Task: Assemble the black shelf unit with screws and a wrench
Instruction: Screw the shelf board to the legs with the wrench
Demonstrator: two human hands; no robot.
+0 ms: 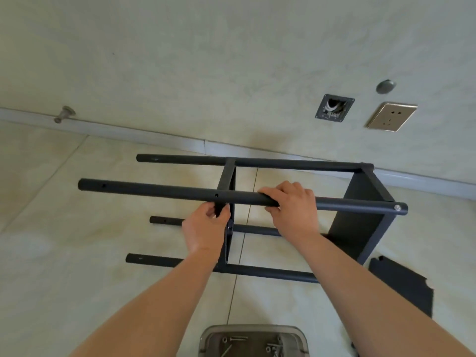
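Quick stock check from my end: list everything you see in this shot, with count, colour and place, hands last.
Shelf unit: one, black, lying on its side on the floor by the wall.
Poles: four, black, running left from the end panel; the near upper pole is the one held.
Middle shelf panel: one, black, between the poles, near their middle.
Loose panel: one, black, flat on the floor at right.
Tray: one, grey, bottom edge, holding several silver screws.
Wall socket: one, gold, on the wall at right.
Open wall box: one, black, left of the socket.
Door stopper: one, silver, low on the wall at left.
Left hand: grips the middle shelf panel's edge below the near upper pole.
Right hand: fingers curled over the near upper pole.
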